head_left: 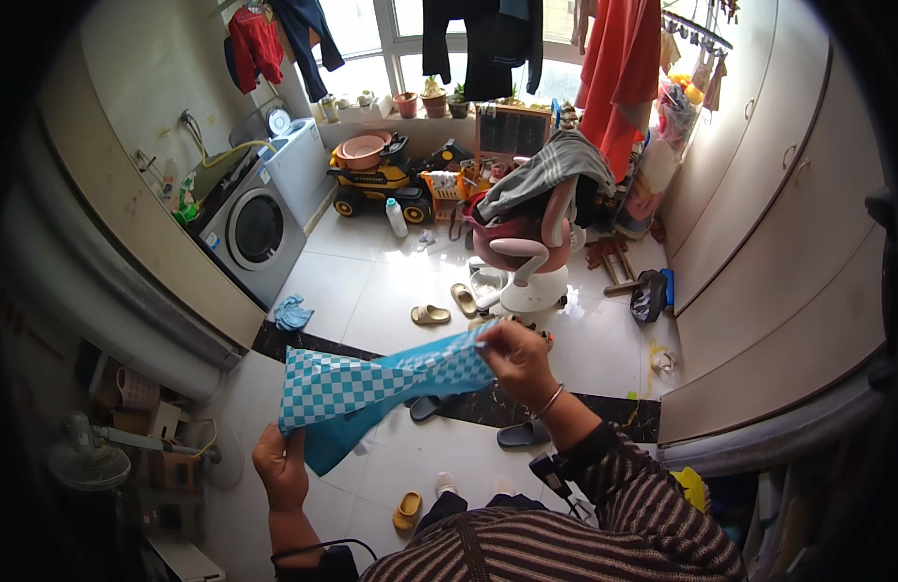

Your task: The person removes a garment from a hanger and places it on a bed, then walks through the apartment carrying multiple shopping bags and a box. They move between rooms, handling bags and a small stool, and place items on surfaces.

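Observation:
A blue-and-white checkered plastic bag or sheet (pixel 347 382) stretches between my two hands above the floor, twisted near its middle. Its plain blue side shows along the lower edge. My left hand (pixel 280 462) pinches the lower left corner. At the upper right end, my right hand (pixel 520 358) grips the material between thumb and fingers; a bangle circles that wrist. Below the bag, dark slippers (pixel 523 435) lie on the floor near a black stone strip (pixel 602 413). What the bag covers of the floor is hidden.
A front-loading washing machine (pixel 254 227) stands at the left, with a crumpled blue cloth (pixel 293 313) on the floor nearby. Ahead are a pink swivel chair (pixel 518 247) piled with clothes, a toy truck (pixel 380 178) and beige slippers (pixel 430 314). Cabinets (pixel 747 240) line the right.

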### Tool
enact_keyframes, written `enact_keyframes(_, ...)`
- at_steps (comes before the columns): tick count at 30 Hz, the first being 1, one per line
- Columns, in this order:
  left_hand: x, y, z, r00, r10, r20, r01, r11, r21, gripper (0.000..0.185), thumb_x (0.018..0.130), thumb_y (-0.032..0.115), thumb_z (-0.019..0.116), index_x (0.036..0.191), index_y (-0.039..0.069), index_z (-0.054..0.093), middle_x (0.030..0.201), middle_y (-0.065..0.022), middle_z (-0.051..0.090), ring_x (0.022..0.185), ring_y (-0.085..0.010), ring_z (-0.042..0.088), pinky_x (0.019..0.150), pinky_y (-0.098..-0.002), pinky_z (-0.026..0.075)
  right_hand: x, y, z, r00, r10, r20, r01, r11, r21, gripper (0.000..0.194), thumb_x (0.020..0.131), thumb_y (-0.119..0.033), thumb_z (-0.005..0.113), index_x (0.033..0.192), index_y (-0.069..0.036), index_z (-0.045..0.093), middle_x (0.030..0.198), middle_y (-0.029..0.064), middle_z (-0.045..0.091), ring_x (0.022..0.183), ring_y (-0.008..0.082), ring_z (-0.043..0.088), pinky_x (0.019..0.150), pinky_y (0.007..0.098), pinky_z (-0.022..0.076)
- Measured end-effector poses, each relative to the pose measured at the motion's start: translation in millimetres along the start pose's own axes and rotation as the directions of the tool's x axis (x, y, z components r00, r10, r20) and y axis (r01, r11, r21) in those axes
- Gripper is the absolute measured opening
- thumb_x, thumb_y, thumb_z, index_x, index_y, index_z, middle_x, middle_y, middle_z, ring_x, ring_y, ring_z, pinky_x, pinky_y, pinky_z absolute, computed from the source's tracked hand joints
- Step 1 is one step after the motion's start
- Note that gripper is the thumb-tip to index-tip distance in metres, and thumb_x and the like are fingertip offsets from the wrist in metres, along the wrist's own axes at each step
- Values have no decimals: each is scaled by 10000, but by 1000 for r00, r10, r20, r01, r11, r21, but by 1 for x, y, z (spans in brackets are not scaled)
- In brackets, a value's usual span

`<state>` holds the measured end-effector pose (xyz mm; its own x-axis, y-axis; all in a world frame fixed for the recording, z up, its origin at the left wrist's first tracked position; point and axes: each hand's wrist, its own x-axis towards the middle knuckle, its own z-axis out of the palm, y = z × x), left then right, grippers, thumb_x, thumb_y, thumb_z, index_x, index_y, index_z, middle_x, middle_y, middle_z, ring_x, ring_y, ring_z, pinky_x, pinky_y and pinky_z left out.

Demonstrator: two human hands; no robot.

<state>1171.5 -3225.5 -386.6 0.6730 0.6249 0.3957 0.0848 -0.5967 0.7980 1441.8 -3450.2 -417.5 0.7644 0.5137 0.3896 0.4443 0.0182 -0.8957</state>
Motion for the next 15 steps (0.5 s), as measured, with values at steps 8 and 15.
enact_keyframes(8,-26,-31,-17,985,-55,-166,54,999,-8,353,938,215,617,1182,-35,570,1130,-177,620,1017,-252,594,895,-361,444,8,-62,35,917,-398,27,397,917,42,193,746,71,624,905,-36,613,793,71,583,650,176,593,588,269,480)
enact_keyframes(15,-16,-77,-72,963,-234,-136,210,963,-168,115,912,66,608,993,-3,653,906,-139,675,823,-288,651,726,-365,499,29,-43,97,951,-214,224,230,972,-46,72,791,5,648,806,-36,591,696,114,598,617,229,607,573,328,477)
